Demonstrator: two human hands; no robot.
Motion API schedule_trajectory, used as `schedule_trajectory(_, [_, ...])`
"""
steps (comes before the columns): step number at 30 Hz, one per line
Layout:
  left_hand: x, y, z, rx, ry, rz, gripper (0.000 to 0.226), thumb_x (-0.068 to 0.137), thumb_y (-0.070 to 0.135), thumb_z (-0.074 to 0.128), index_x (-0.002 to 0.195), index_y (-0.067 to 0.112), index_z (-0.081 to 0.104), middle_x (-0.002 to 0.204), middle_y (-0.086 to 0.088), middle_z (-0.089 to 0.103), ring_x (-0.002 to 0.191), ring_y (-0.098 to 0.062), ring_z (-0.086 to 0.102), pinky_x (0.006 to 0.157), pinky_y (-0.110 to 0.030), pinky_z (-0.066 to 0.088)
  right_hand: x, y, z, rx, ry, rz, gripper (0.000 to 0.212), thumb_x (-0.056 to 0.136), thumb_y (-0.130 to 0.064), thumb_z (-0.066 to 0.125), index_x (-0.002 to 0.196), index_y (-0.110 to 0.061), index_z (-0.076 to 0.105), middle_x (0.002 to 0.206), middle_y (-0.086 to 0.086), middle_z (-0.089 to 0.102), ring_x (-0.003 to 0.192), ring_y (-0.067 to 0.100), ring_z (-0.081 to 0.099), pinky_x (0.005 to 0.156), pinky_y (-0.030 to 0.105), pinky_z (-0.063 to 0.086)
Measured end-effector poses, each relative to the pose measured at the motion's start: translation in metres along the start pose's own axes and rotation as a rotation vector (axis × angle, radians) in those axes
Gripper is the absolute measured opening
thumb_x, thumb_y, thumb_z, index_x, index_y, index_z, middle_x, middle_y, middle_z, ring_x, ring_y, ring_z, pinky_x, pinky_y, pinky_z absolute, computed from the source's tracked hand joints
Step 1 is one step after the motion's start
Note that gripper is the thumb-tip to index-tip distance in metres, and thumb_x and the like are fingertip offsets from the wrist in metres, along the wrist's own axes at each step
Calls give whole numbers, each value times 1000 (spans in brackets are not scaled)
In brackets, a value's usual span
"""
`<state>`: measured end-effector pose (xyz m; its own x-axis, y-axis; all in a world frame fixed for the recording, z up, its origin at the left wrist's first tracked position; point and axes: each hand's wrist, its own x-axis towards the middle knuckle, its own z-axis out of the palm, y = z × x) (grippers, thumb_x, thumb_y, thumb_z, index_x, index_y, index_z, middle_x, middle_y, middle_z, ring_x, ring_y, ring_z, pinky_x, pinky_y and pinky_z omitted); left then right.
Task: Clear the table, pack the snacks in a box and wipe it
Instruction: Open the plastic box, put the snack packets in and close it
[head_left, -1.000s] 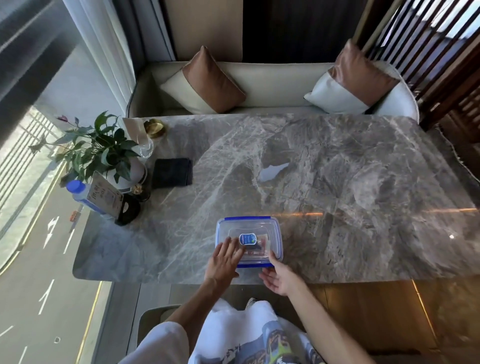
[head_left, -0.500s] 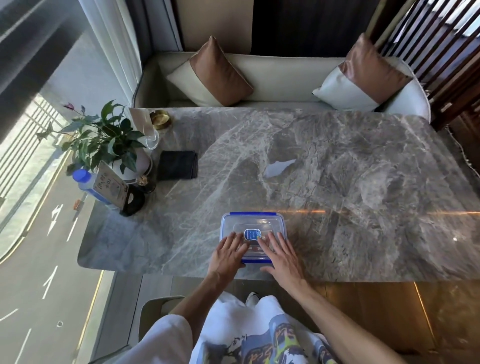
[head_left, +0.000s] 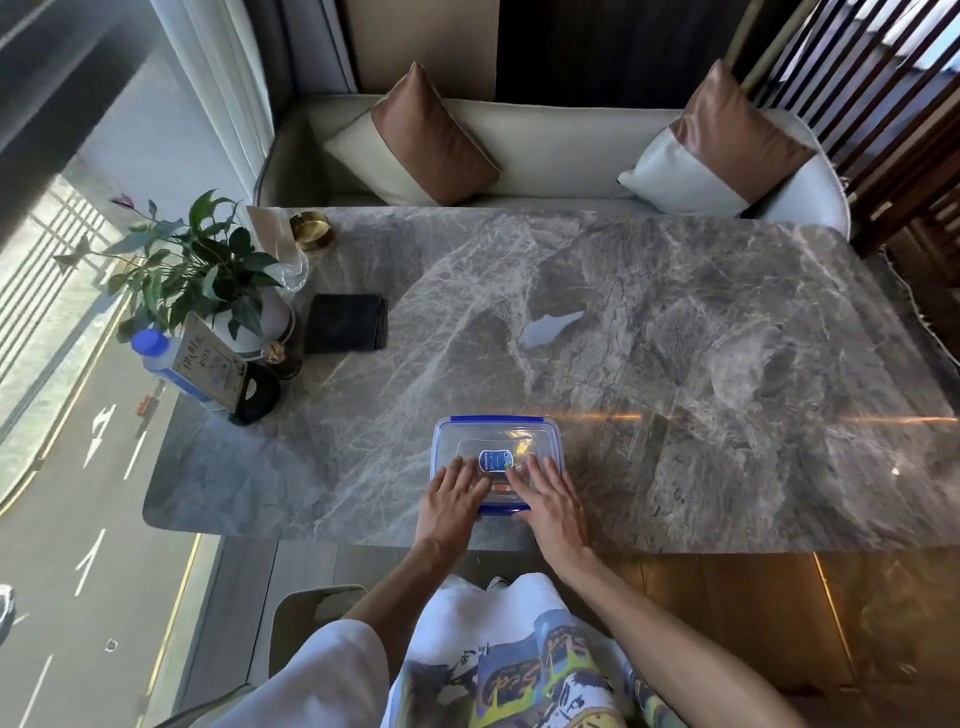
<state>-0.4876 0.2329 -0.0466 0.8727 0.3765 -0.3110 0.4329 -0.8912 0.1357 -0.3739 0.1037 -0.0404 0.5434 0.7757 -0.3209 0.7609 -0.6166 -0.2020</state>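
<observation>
The right hand (head_left: 550, 499) had been brought up beside the left hand (head_left: 451, 496); both were pressed flat, fingers spread, on the box (head_left: 496, 441) lid (packing seemingly done; wiping left).

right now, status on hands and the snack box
Left hand and right hand flat on lid of snack box, no grip closed. Box shut, near table edge. Dark cloth unused by plant. Nothing in the way.

Both hands lie flat, fingers spread, on the lid of a clear box (head_left: 497, 457) with blue clips near the front edge of the marble surface (head_left: 675, 338): left hand (head_left: 451, 499), right hand (head_left: 551, 501). A folded dark cloth (head_left: 346, 323) lies far left, beside a potted plant (head_left: 208, 270) and a blue-capped bottle (head_left: 161, 356).
</observation>
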Motion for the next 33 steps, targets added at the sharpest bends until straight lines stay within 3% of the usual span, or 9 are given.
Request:
schedule_trajectory(6, [-7, 16, -9, -276, 41, -197, 84, 81, 8, 55, 151, 22, 11, 162, -7, 10, 151, -27, 0, 124, -43, 3, 9, -4, -19, 5, -45, -7, 62, 93, -43, 53, 149, -31, 30, 160, 4, 22, 150, 25, 14, 123, 43, 6])
schedule_trajectory(11, [-17, 25, -25, -913, 231, -776, 84, 86, 23, 58, 151, 9, 7, 156, -22, 15, 146, -36, 13, 120, -47, 12, 61, -11, -66, 73, 29, -81, 52, 96, -38, 49, 145, -24, 38, 156, 5, 32, 147, 24, 24, 122, 41, 16])
schedule_trajectory(15, [-13, 25, -34, -1680, 154, -1254, 69, 89, 20, 61, 144, -4, 27, 137, -25, 44, 124, -37, 49, 103, -43, 44, 104, -22, -95, 98, -157, -95, 55, 99, -35, 45, 150, -20, 29, 156, 6, 33, 145, 25, 28, 117, 40, 25])
schedule_trajectory(18, [-15, 32, -35, -2034, -65, -1067, 31, 94, 19, 52, 115, -2, 57, 101, -21, 67, 92, -34, 67, 80, -38, 57, 119, -25, -98, 122, -337, 6, 60, 99, -41, 40, 152, -23, 20, 159, 7, 26, 146, 26, 26, 118, 40, 24])
schedule_trajectory(21, [-15, 41, -37, -2089, -91, -1060, 11, 93, 16, 49, 83, 12, 46, 57, -1, 41, 47, -11, 37, 45, -20, 30, 120, -21, -89, 206, -452, 103, 62, 98, -44, 41, 153, -22, 20, 158, 8, 27, 144, 28, 30, 118, 40, 26])
schedule_trajectory(23, [-11, 44, -39, -2136, -49, -1062, 13, 93, 11, 45, 81, 15, 41, 59, 0, 31, 49, -10, 26, 45, -20, 21, 115, -13, -85, 292, -412, 141, 56, 97, -39, 47, 147, -17, 36, 143, 7, 48, 136, 29, 44, 113, 37, 35])
schedule_trajectory(26, [-7, 43, -47, -2146, 61, -1068, 13, 92, 6, 47, 84, 16, 48, 58, -1, 51, 44, -10, 44, 39, -19, 37, 98, 7, -80, 530, -255, 283, 38, 91, -28, 60, 124, -10, 63, 117, 9, 67, 112, 28, 62, 98, 35, 47])
schedule_trajectory(29, [2, 36, -54, -2008, 191, -1008, 32, 89, -3, 52, 114, 17, 55, 85, -8, 61, 65, -17, 59, 49, -25, 52, 66, 28, -65, 926, -136, 460, 34, 88, -15, 66, 119, -1, 62, 114, 21, 68, 96, 25, 63, 87, 36, 52])
schedule_trajectory(33, [19, 28, -52, -1689, 144, -854, 47, 87, -3, 59, 131, 11, 54, 103, -20, 69, 57, -9, 56, 42, -13, 50, 28, 35, -43, 1193, -7, 619, 42, 87, -10, 67, 126, 1, 53, 117, 23, 61, 97, 29, 61, 75, 34, 51])
